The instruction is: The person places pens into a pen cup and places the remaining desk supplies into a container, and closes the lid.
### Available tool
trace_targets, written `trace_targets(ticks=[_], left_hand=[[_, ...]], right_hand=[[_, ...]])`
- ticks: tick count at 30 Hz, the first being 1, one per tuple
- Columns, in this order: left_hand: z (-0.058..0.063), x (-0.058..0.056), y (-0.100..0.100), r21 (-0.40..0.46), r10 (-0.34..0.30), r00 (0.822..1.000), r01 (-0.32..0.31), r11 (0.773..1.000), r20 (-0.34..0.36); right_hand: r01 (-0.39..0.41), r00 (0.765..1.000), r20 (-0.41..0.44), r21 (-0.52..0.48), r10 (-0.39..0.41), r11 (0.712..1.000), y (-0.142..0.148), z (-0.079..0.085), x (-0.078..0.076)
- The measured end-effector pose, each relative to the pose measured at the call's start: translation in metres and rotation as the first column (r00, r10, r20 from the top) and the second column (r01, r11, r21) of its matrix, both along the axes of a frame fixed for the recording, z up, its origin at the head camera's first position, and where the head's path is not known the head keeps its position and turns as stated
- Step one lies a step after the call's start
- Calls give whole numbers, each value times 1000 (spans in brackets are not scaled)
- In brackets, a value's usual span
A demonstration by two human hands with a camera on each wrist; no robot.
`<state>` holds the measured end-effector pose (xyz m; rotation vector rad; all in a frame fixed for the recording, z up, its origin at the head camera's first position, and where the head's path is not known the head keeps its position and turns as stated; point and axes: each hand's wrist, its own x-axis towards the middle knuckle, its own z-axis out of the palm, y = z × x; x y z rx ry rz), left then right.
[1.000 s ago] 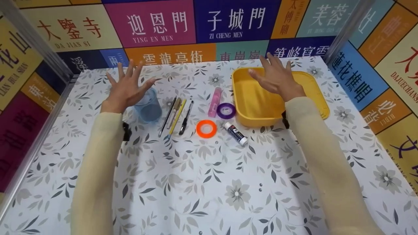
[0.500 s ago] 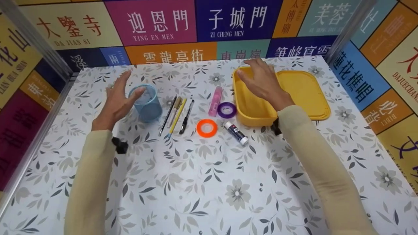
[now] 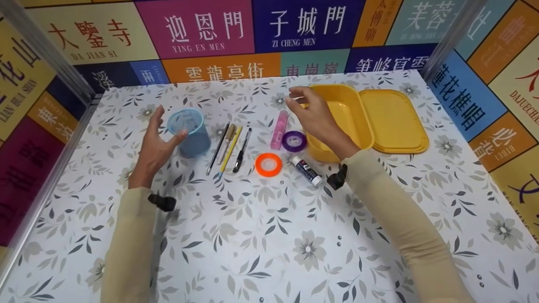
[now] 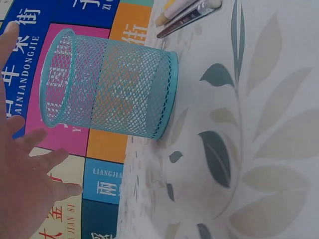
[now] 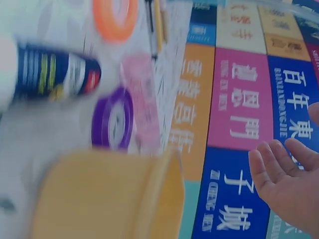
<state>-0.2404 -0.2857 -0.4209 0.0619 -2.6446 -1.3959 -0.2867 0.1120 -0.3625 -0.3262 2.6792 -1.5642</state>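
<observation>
- On the thumb side of the left hand [image 3: 156,147], a light-blue cylindrical wire-mesh cup [image 3: 194,141] is standing upright; the left wrist view is showing a gap between the two.
- The left hand is hovering with thumb and fingers spread apart, gripping nothing.
- Between the hands, nearer the left, four slim tools are lying side by side: a thin dark pen [image 3: 217,149], a brown-and-beige marker [image 3: 226,145], a yellow pencil [image 3: 230,151] and a black pen with a clear barrel [image 3: 242,151].
- The right hand [image 3: 316,115] is hovering with fingers loosely bent, holding nothing, and is partly hiding the near left side of an open yellow rectangular plastic box [image 3: 347,111].
- Beyond the box, to the right hand's right, a flat yellow plastic lid [image 3: 393,122] is lying.
- Just left of the right hand, a translucent pink tube [image 3: 279,130] and a round purple tape roll [image 3: 294,141] are lying; nearer the person, a round orange tape roll [image 3: 268,164] and a dark-blue, white-ended glue stick [image 3: 306,171].
- Step in hand, by judgement: both hands are hovering near the items, none being taken up.
- Next move, by judgement: any pick-up would be calling for lowering a hand and closing its fingers.
</observation>
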Motion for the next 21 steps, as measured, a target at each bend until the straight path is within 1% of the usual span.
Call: trace_targets(ticks=[3,5,9,14,15,17,21], left_hand=[[-4,1,2,41,23,999,-24,999,35],[-7,2,3,71,33,998,-37,997,51],[-14,3,6,141,39,998,-45,989,46],[-24,0,10,208,21,999,-30,978,45],[-26,-1,11,221,19,999,-29,975,50],[-29,-3,13,251,16,998,-30,967,57],[-34,-6,17,289,24,998,-42,957,63]], right_hand=[[-15,1000,-10,-64,15,998,-8,-6,6],[-19,1000,7,-93,19,996,-13,-10,9],[-12,998,55,-124,19,992,-24,-19,14],[14,995,98,-128,-1,992,-37,-32,13],[19,994,110,-132,-5,991,-40,-34,13],[35,987,161,-151,-10,988,-46,-38,13],[51,970,244,-246,11,968,-58,-46,11]])
